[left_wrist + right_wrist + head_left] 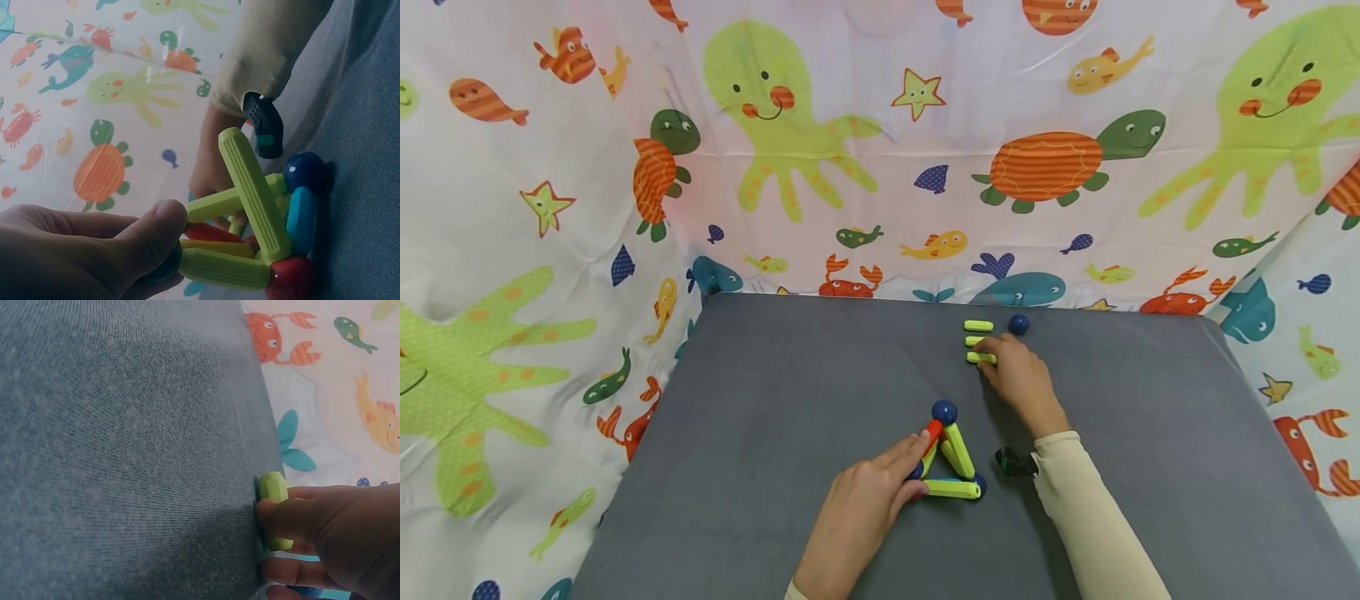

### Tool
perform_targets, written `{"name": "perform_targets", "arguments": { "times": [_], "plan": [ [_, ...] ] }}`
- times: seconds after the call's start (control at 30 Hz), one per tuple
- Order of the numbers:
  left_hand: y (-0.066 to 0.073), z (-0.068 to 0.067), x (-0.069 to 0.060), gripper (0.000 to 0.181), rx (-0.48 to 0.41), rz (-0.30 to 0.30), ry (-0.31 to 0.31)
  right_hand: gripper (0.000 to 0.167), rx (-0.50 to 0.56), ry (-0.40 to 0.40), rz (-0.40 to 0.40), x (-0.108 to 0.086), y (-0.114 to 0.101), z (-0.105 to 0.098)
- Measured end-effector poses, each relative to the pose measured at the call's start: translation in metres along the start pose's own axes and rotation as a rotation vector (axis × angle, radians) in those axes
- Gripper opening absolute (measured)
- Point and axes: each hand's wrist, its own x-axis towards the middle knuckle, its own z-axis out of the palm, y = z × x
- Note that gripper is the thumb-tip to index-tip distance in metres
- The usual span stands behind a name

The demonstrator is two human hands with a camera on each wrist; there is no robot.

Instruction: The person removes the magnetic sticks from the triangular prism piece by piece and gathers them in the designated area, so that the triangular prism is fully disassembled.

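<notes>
A structure of green, red, yellow and blue sticks (952, 489) joined by balls stands at the table's centre. My left hand (863, 502) grips its left side; in the left wrist view the left hand's (94, 250) thumb presses near a dark ball, beside a green stick (225, 269). A red ball (290, 277) and a blue ball (305, 172) sit at its corners. Farther back, my right hand (1018, 379) pinches the nearest of several short green sticks (982, 358). In the right wrist view the right hand (337, 531) has its thumb across that green stick (274, 487).
Another green stick (978, 326) and a loose blue ball (1018, 324) lie near the back edge of the grey table (775, 375). A patterned sea-animal curtain (850, 167) surrounds the back and sides. A dark wrist device (1015, 462) is at my right sleeve (1097, 517).
</notes>
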Motion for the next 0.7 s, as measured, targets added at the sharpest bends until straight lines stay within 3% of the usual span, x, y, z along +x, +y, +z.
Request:
{"name": "perform_targets", "arguments": {
  "times": [0.37, 0.7],
  "plan": [
    [0.002, 0.000, -0.001, 0.064, -0.008, -0.004, -0.002, 0.026, 0.022, 0.015, 0.007, -0.002, 0.002, 0.000],
    [0.001, 0.002, -0.001, 0.065, 0.017, 0.006, 0.034, 0.044, 0.015, -0.016, 0.086, -0.027, -0.005, -0.015]
  ]
}}
